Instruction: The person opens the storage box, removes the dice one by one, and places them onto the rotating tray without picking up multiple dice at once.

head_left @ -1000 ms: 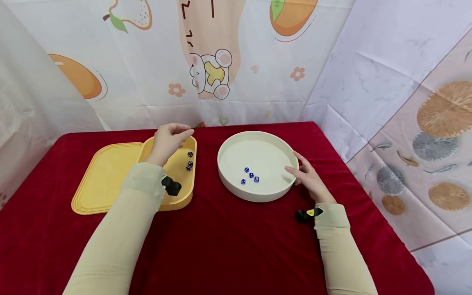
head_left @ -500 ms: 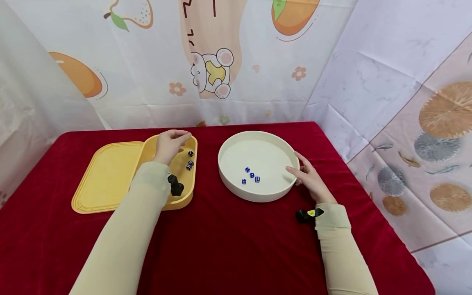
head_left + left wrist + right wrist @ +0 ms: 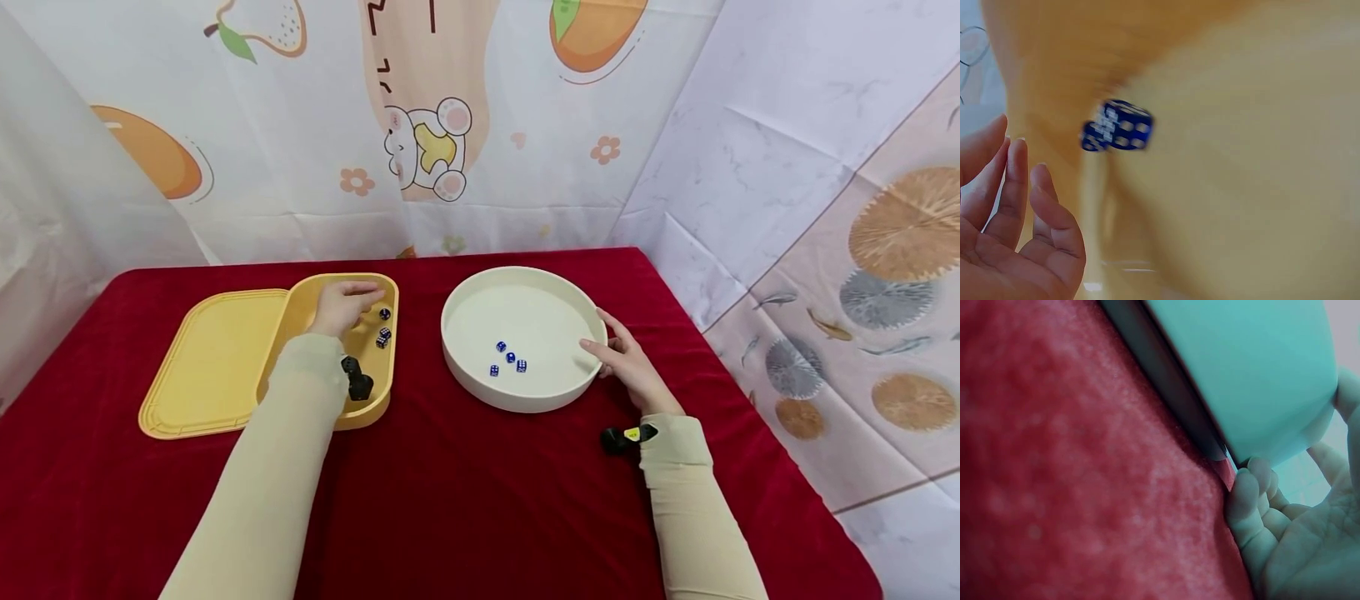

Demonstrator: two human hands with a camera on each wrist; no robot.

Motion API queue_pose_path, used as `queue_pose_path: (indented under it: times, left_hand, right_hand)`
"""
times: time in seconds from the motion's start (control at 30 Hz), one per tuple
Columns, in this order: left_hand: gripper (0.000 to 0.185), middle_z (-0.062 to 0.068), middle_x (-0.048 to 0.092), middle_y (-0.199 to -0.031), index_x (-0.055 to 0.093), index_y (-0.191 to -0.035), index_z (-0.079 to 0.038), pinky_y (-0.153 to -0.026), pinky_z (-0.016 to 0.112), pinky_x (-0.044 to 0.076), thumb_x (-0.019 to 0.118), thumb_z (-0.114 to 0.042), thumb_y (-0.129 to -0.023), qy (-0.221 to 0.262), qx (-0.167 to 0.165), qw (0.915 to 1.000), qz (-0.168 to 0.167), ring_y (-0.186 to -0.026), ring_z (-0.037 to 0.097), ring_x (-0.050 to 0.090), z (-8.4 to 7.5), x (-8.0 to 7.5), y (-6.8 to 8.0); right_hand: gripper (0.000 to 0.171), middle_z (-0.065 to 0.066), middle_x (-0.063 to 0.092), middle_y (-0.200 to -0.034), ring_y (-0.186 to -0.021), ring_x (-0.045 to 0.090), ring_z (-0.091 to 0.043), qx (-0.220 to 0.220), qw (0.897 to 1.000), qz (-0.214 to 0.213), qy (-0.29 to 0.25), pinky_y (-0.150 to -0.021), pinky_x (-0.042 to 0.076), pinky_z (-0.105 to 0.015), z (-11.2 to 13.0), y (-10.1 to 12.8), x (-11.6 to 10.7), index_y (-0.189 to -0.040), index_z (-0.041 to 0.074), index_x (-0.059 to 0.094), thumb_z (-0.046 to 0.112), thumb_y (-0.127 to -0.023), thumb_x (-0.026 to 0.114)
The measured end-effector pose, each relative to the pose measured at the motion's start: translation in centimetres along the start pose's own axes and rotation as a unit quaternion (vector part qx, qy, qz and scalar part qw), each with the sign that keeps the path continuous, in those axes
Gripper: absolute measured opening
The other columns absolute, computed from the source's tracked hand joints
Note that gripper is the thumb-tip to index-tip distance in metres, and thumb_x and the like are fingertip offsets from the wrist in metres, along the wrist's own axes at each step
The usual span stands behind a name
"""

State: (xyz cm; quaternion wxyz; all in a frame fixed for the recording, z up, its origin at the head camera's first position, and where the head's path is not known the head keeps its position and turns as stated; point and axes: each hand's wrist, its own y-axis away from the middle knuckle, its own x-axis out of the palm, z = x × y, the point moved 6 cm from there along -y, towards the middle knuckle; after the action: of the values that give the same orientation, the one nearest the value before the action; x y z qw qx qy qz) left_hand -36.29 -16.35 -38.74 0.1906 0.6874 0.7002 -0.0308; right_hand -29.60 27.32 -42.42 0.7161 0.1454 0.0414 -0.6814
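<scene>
My left hand (image 3: 342, 307) is inside the yellow box (image 3: 395, 367), its thumb and fingertips near each other with nothing seen between them. Beside the fingers, against the box's right wall, sit dark blue dice with white pips: one die (image 3: 385, 314) apart and a touching pair (image 3: 383, 337). Blurred dice (image 3: 1127, 125) also show in the left wrist view, clear of the fingers. My right hand (image 3: 628, 360) grips the right side of a round cream tray (image 3: 521, 402), thumb over its rim and fingers against the outer wall. Several blue dice (image 3: 511, 357) lie in the tray.
A flat yellow lid (image 3: 206, 358) lies left of the box, touching or tucked under its edge. Dark red cloth (image 3: 465, 492) covers the table. Printed curtains (image 3: 517, 200) hang close behind the table.
My left hand has come down and slightly nearer, from above the box's far end to inside it. The right hand, the tray and the dice have stayed in place.
</scene>
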Motion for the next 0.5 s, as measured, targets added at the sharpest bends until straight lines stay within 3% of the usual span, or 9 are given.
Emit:
queue_pose_path:
  times: [0.17, 0.3, 0.5]
  left_hand:
    - [0.046, -0.006, 0.062, -0.106, 0.059, -0.137, -0.008, -0.073, 0.022, 0.043, 0.064, -0.029, -0.097, -0.003, -0.026, 0.9996, 0.01, -0.095, 0.012, 0.053, 1.6, 0.3, -0.7]
    - [0.046, -0.002, 0.063, -0.112, 0.058, -0.138, -0.006, -0.079, 0.024, 0.043, 0.063, -0.028, -0.097, -0.018, -0.022, 0.9993, 0.023, -0.097, 0.013, 0.051, 2.1, 0.8, -1.1]
    - [0.047, -0.004, 0.066, -0.107, 0.057, -0.139, -0.005, -0.077, 0.022, 0.042, 0.063, -0.026, -0.097, -0.033, -0.019, 0.9991, 0.021, -0.095, 0.012, 0.049, 2.4, 0.8, -1.3]
  right_hand:
    - [0.077, -0.003, 0.052, -0.099, -0.065, 0.054, -0.005, 0.001, 1.0, 0.001, -0.002, -0.065, 0.05, -0.021, 0.0, 0.0, 0.0, -0.159, 0.027, 0.022, 0.029, -0.095, 0.066]
    - [0.077, -0.004, 0.052, -0.099, -0.065, 0.055, -0.005, 0.0, 1.0, 0.0, -0.002, -0.065, 0.051, -0.021, 0.1, 0.0, -0.1, -0.159, 0.027, 0.022, 0.028, -0.095, 0.065]
    - [0.077, -0.003, 0.052, -0.098, -0.065, 0.054, -0.005, 0.001, 1.0, -0.002, -0.004, -0.064, 0.05, -0.02, -0.1, -0.1, 0.0, -0.159, 0.027, 0.023, 0.028, -0.095, 0.065]
